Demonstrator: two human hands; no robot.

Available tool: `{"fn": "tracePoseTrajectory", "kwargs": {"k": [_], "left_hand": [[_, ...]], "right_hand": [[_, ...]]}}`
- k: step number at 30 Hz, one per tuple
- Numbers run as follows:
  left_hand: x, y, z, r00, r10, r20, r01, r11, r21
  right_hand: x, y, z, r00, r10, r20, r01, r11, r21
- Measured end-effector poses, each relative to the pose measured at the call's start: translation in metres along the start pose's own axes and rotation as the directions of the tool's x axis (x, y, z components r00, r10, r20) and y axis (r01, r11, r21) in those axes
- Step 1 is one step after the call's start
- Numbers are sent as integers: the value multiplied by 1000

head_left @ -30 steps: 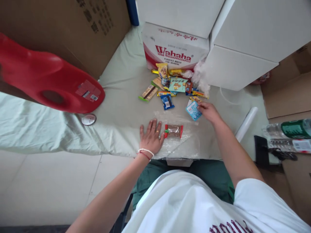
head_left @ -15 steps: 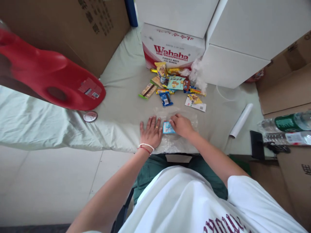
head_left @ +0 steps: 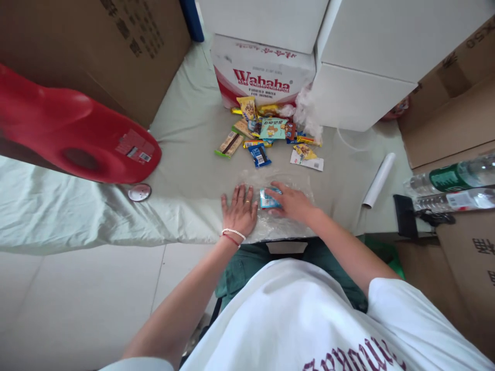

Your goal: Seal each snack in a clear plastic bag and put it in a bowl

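Note:
My left hand point(head_left: 240, 211) lies flat with fingers spread on the edge of a clear plastic bag point(head_left: 297, 181) spread on the pale green sheet point(head_left: 185, 170). Just to its right, my right hand point(head_left: 293, 202) presses a light blue snack packet point(head_left: 266, 198) onto the bag, fingers curled over it. Beyond the bag lies a pile of small snack packets point(head_left: 270, 131), with a blue packet point(head_left: 258, 155) and a white packet point(head_left: 307, 162) nearest to me.
A Wahaha water carton point(head_left: 263, 77) and white boxes point(head_left: 359, 72) stand behind the snacks. A red plastic object point(head_left: 73, 134) lies at left beside a brown carton point(head_left: 116, 46). A white paper roll point(head_left: 378, 180) and water bottles point(head_left: 452, 178) are at right.
My right hand took the light blue packet from beside the pile and brought it back onto the clear bag, covering the red-ended snack. My left hand stayed flat in place.

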State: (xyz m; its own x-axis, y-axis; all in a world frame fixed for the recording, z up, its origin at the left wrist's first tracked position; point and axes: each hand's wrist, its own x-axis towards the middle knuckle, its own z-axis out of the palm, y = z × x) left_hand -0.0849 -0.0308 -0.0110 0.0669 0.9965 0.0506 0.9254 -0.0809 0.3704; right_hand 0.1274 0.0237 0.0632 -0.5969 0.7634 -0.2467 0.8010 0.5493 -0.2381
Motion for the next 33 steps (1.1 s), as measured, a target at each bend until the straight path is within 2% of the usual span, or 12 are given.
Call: {"fn": "tracePoseTrajectory", "kwargs": {"k": [5,8,11,13,17,20,24,26,28,29,31,33], "left_hand": [[-3,-15,-7,997,-33,-74,21,987,-158],[-11,-31,-21,986,151,-66,-161,969,-187],[-20,-52,-35,889,439,129,-401,883,-244],[-24,-66,-43,821,514,249,-439,846,-302],[-22,-81,-51,764,541,352,-437,835,-335],[-19,-77,-51,792,521,319,-437,848,-300],[-13,-60,-40,888,428,166,-374,885,-278],[-6,-52,-31,951,304,63,-271,913,-305],[6,-46,-22,994,100,-48,-110,946,-304],[12,-45,-18,994,-23,-105,-8,958,-288],[25,-44,-15,946,-247,-212,191,949,-251],[31,-45,-19,882,-368,-295,305,922,-239]], "right_hand": [[-60,19,10,965,-19,-261,69,981,183],[-97,29,41,949,-114,-293,167,972,164],[-115,33,71,953,-96,-286,153,971,182],[-114,35,77,949,-63,-310,147,955,257],[-97,43,56,942,-41,-333,206,855,476],[-75,52,28,948,12,-319,199,758,621],[-39,66,5,990,81,-112,38,616,787],[-23,74,0,991,129,32,-101,568,817],[-11,82,-5,967,213,136,-244,641,727],[-6,86,-8,952,264,155,-301,723,622],[2,91,-18,932,346,112,-363,869,336],[11,90,-31,930,368,8,-367,924,104]]}}
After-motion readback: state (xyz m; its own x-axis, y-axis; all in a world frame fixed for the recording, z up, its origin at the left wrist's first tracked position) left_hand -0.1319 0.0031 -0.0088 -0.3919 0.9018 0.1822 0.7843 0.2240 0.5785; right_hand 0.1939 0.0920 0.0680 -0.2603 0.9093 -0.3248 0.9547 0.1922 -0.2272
